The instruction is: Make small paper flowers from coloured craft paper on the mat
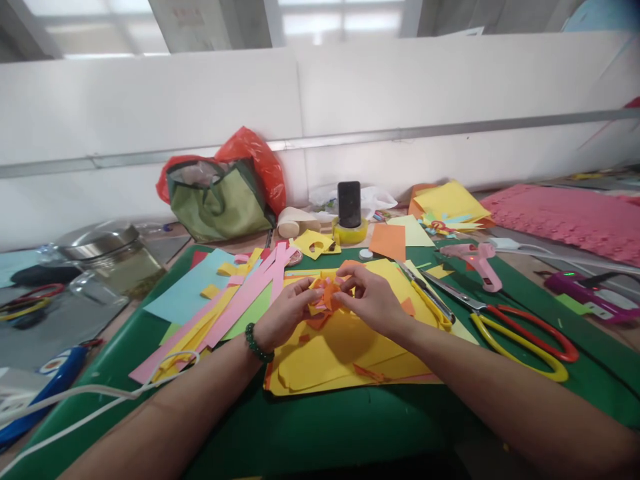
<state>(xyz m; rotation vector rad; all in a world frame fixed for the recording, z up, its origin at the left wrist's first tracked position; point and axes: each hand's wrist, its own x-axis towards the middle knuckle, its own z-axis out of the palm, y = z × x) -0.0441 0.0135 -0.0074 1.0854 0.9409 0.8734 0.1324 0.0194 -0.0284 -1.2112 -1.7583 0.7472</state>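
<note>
A small orange and yellow paper piece (327,295) is held between my two hands above a stack of yellow paper (330,360). My left hand (290,310), with a green bead bracelet at the wrist, grips its left side with closed fingers. From the right, my right hand (370,298) pinches the orange part between thumb and fingers. The fingers hide some of the piece. Orange scraps lie on the yellow sheets around and below it.
Red-and-yellow scissors (520,333), a yellow cutter (430,300) and a pink glue gun (475,260) lie on the right. Pink and yellow strips (240,300) lie left. Behind stand a phone (349,204) and a green bag (220,207); a glass jar (120,263) is far left.
</note>
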